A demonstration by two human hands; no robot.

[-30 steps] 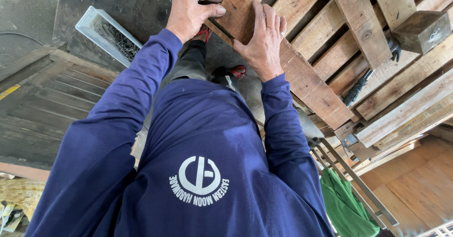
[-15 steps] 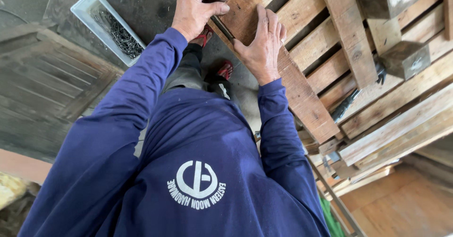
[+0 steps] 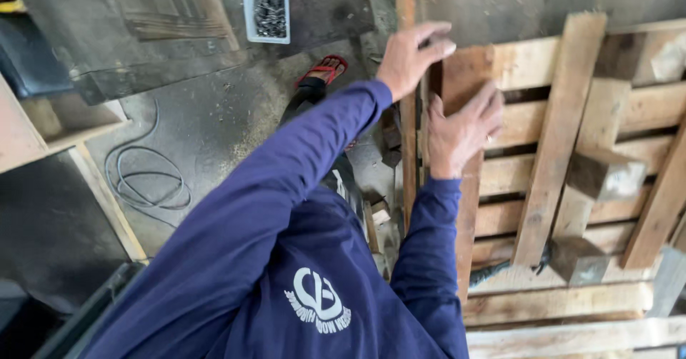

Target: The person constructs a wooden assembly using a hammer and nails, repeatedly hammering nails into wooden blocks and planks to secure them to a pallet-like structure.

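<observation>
A reddish-brown plank [image 3: 468,209] lies along the left side of a wooden pallet [image 3: 564,152]. My left hand [image 3: 409,59] curls over the plank's far end, with something dark half hidden under the fingers. Just below it my right hand [image 3: 461,132] lies flat on the plank's face, fingers spread and thumb at the left edge. Both arms are in dark blue sleeves.
A white tray of nails [image 3: 266,5] sits on the concrete floor at the top. A foot in a red sandal [image 3: 325,68] stands near the pallet's corner. A coiled cable [image 3: 146,180] lies to the left. Square wooden blocks [image 3: 604,175] and a dark tool [image 3: 514,262] sit in the pallet.
The view has swung, so the pallet now fills the right side. Both hands stay on the plank, the left now hooked over its far end.
</observation>
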